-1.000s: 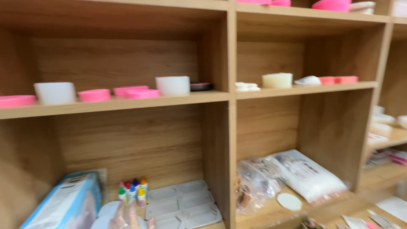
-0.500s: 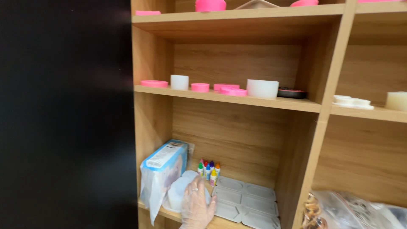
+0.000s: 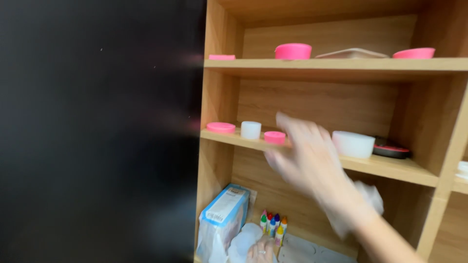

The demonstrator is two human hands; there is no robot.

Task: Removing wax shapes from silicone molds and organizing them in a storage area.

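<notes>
Pink is what the right hand (image 3: 312, 163) is closest to: a small pink round dish (image 3: 275, 138) on the middle shelf (image 3: 390, 168), just off the fingertips at abt 10 o'clock from the palm. The hand is motion-blurred, fingers spread and loosely extended toward 10–11 o'clock; it pinches nothing I can make out. Forearm comes in from 5 o'clock, w/ a crumpled white bit (image 3: 371, 197) behind the wrist; can't tell if it's held or just lying further back.

Around that dish, along the same shelf edge: a white cup-shaped mould (image 3: 251, 130) at its 9 o'clock, then a flat pink disc (image 3: 221, 127) further out the same way, near the upright. On the other side of the hand, at abt 3 o'clock, a larger white round tub (image 3: 354, 144), then a dark shallow dish w/ a pink rim (image 3: 391, 150). These sit in a row running left-right, so the shelf front is open to the hand; nothing stands btwn fingers and the pink dish.

Left hand (image 3: 261, 251) is low, at 6 o'clock of the frame, in the bottom compartment, resting on a white moulded tray (image 3: 302, 251), fingers mostly out of view, so whether it grips I can't tell. Just above it, a cluster of small dropper bottles w/ coloured caps (image 3: 273, 226); at its 10 o'clock a blue-and-white box in a plastic bag (image 3: 222, 219), leaning upright.

Top shelf: a pink bowl (image 3: 293, 50), well apart from both hands.
</notes>
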